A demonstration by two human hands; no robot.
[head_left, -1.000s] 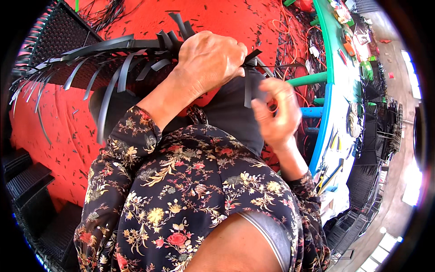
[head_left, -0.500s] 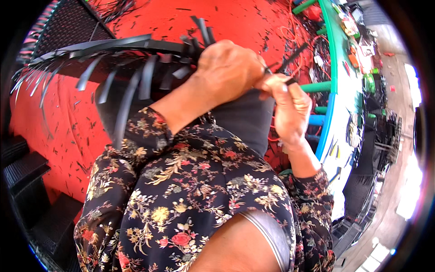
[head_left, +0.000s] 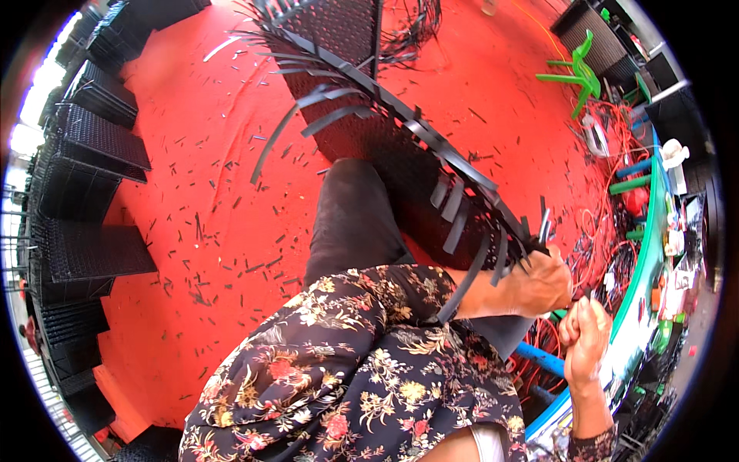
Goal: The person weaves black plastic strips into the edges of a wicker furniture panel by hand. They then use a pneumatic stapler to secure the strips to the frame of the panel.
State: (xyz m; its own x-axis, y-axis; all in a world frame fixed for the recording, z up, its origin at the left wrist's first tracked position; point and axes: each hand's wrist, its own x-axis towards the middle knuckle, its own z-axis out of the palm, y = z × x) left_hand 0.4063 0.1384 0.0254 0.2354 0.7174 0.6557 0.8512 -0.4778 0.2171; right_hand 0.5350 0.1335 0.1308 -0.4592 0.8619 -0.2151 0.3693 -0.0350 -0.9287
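A black woven panel (head_left: 339, 127) of flat plastic strips slants across my lap from the far middle toward my hands. Along its upper edge runs a flat dark band (head_left: 435, 142), and several loose strip ends (head_left: 456, 223) curl out from it. My left hand (head_left: 543, 283) is closed at the panel's near right end, its fingers partly hidden behind the hand. Close beside it, my right hand (head_left: 586, 333) is closed with the thumb up. A short dark strip end shows between the two hands; I take it to be in the right hand's pinch.
The red floor (head_left: 208, 208) is littered with black strip scraps. Black woven pieces (head_left: 100, 246) are stacked along the left. A green plastic chair (head_left: 581, 73) stands at the far right. A green-and-blue-edged table (head_left: 653, 208) with clutter curves along the right, red cords beside it.
The view has swung left, so the panel and both hands appear farther right and lower. My hands remain close together at the panel's end, both closed.
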